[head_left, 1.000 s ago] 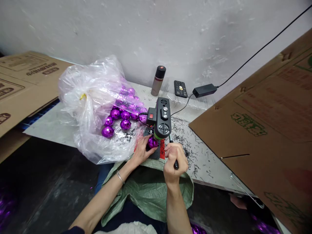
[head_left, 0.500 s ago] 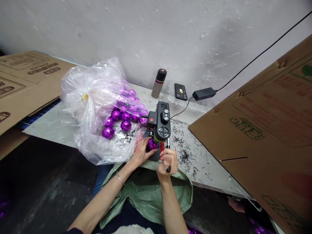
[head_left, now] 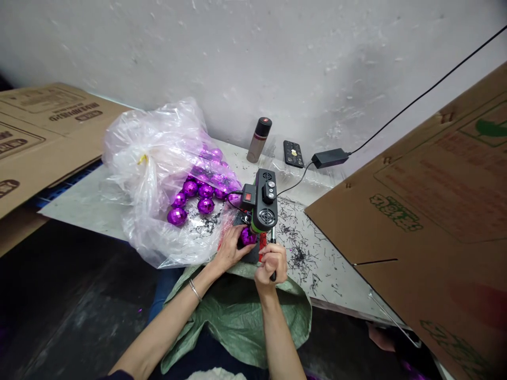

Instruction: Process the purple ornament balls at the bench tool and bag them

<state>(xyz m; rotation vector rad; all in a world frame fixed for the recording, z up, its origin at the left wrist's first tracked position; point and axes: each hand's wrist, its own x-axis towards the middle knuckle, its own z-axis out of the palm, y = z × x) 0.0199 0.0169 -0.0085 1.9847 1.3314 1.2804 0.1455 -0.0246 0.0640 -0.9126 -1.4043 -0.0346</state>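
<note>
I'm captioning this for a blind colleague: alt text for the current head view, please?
A person's left hand holds a shiny purple ball under a small black machine while the right hand grips its lever handle. More purple balls lie in or by a clear plastic bag at left.

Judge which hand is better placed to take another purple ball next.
Left, probably: the left hand is nearer the clear bag and loose purple balls, though it holds one ball under the black machine. The right hand grips the lever handle, farther away.
</note>
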